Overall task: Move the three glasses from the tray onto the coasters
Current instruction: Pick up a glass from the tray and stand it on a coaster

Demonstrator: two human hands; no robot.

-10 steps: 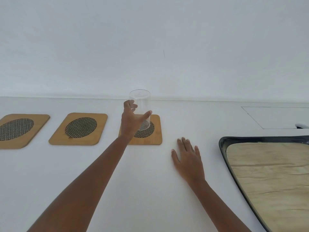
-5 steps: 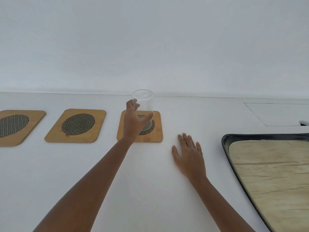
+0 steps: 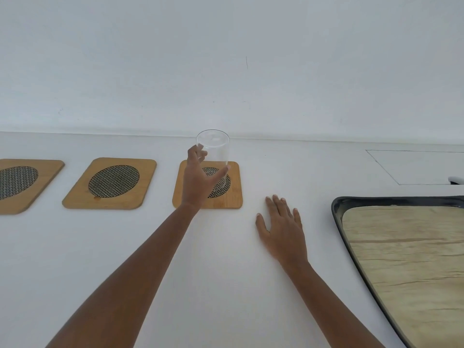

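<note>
Left hand (image 3: 198, 183) fingers (image 3: 198, 153) and thumb curled loosely around a clear glass (image 3: 213, 156); thumb tip on its right side, fingertips at the left wall, contact there hard to confirm through the glass. Glass upright on the mesh centre of the rightmost bamboo coaster (image 3: 232, 197), near the countertop's (image 3: 226, 272) back edge. Middle coaster (image 3: 110, 183) and left coaster (image 3: 22, 183) bare, in a row along the same edge. Right hand (image 3: 282, 229) flat on the countertop, fingers spread, holding nothing, between that coaster and the tray (image 3: 337, 212) at the right edge.
</note>
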